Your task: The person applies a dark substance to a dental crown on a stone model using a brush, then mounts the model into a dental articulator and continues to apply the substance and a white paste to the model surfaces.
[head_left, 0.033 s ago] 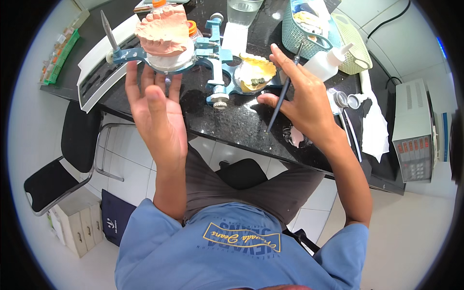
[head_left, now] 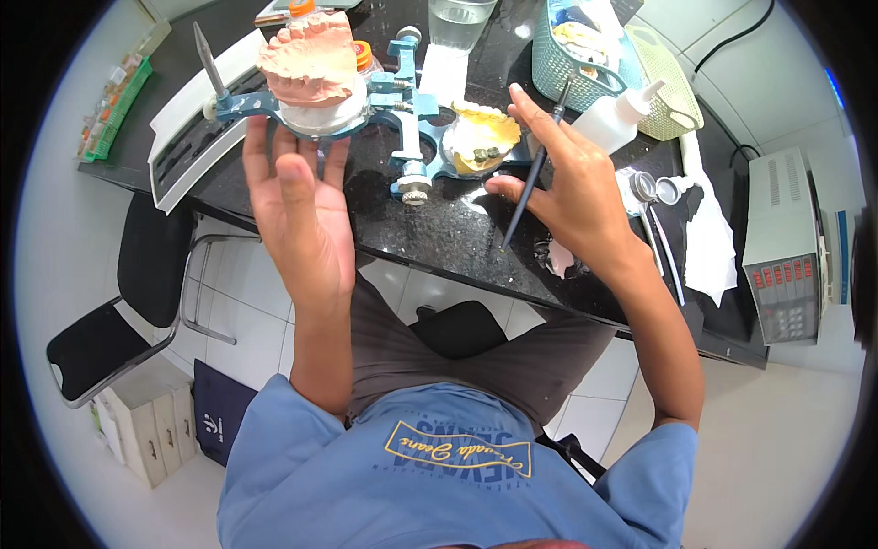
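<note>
"Blue metal makes up the frame (head_left: pixel 424 104), doesn't it? Where does it lie from the hands?"

"Just beyond both of them, on the black bench (head_left: pixel 412 233). It is opened out, its long axis running left to right, the right end a little nearer the person."

"And what does it carry?"

"On the left, the pink cast (head_left: pixel 309 64) on its white base; on the right, the yellow cast (head_left: pixel 480 137)."

"Which hand is nearer to which?"

"The left hand (head_left: pixel 300 210) is at the pink cast's end, the right hand (head_left: pixel 585 192) just right of the yellow one."

"How is the left posed?"

"Palm up, fingers parted and reaching under the frame's near edge, thumb raised clear of them. The fingertips are hidden, so I can't tell how much weight they bear."

"The right?"

"Back of the hand upward, thumb and forefinger spread wide, with the yellow cast to the left of that gap. I can't tell whether either digit touches it. A dark slim tool (head_left: pixel 524 201) crosses the gap, slanting from far right to near left; what grips it isn't clear."

"Anything close by?"

"A white bottle (head_left: pixel 605 123) just beyond the right hand, and a pink smear (head_left: pixel 561 259) on the near side."
</note>
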